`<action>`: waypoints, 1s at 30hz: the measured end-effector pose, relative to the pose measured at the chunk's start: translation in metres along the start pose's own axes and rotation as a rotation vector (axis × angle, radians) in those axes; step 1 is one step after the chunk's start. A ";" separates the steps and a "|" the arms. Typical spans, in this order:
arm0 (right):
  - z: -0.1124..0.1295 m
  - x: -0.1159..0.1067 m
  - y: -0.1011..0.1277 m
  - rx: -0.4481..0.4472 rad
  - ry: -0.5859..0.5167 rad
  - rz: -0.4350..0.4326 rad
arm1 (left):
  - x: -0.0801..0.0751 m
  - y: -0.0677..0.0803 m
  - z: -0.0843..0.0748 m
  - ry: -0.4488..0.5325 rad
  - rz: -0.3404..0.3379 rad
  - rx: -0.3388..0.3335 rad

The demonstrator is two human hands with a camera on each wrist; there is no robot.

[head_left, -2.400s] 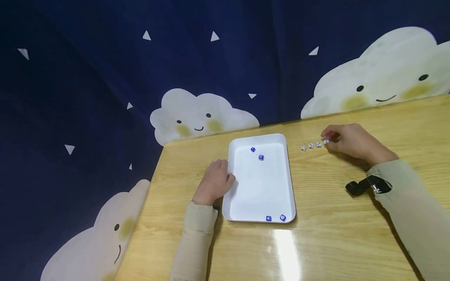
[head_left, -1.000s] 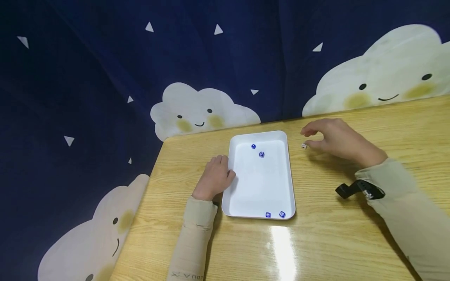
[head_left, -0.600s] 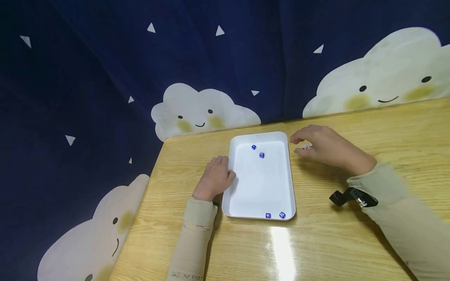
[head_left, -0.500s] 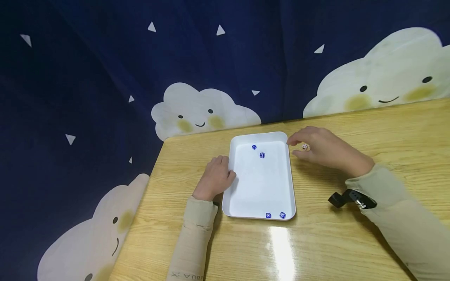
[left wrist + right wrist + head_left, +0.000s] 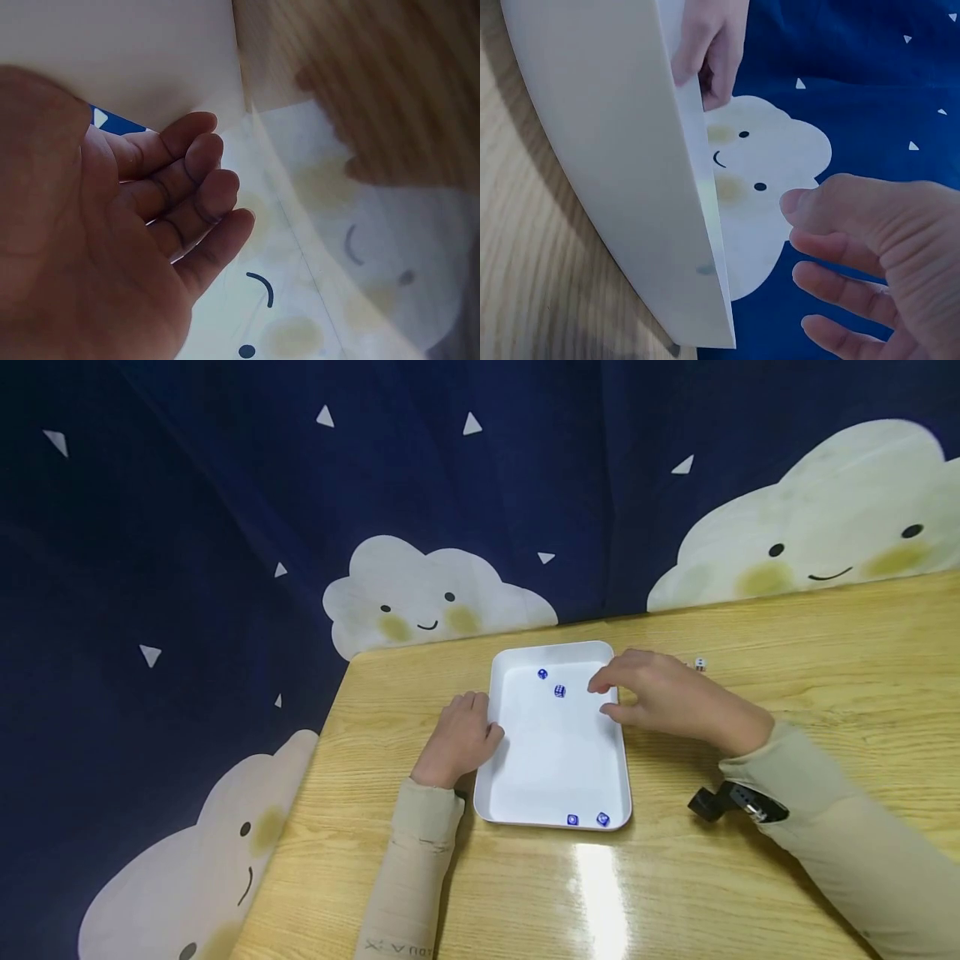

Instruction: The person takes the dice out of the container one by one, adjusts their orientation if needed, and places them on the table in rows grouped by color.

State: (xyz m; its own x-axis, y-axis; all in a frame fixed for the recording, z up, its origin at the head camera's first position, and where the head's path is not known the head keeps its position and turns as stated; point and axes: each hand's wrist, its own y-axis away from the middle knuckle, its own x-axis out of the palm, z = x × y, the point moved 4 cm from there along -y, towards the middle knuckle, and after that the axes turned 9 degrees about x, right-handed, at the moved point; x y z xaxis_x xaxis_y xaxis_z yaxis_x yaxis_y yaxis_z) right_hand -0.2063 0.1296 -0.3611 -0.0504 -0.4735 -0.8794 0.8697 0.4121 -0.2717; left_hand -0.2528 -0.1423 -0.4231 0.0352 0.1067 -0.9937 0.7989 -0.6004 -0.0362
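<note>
Transfer of dice from worktop (image 5: 750,877) to tray (image 5: 552,653), seemingly: right hand (image 5: 663,700) loosely curled over the rim, contents impossible to tell, left hand (image 5: 456,745) relaxed against the tray; next probably calling for a release inside.

A tray (image 5: 555,814) sits on the table (image 5: 750,893). Two dice (image 5: 551,683) lie in the tray's far end, two more dice (image 5: 588,820) in its near right corner. The left hand (image 5: 456,745) rests against the tray's left rim; the right hand (image 5: 667,697) reaches over its right rim. A lone die (image 5: 700,665) lies on the table right of the tray.
</note>
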 end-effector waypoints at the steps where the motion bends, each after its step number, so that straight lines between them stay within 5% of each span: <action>1: 0.001 0.001 0.000 -0.004 0.003 0.002 | 0.000 0.000 0.000 0.001 0.001 0.000; 30: 0.035 0.029 0.003 -0.175 0.004 0.054 | 0.000 -0.001 0.001 -0.011 -0.016 0.022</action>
State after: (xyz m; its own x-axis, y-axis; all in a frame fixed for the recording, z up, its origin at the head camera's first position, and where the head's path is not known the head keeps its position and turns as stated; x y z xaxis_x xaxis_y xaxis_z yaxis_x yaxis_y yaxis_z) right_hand -0.1876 0.0895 -0.3739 -0.0083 -0.4444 -0.8958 0.7721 0.5664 -0.2881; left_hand -0.2538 -0.1425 -0.4233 0.0159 0.1078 -0.9941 0.7859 -0.6160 -0.0542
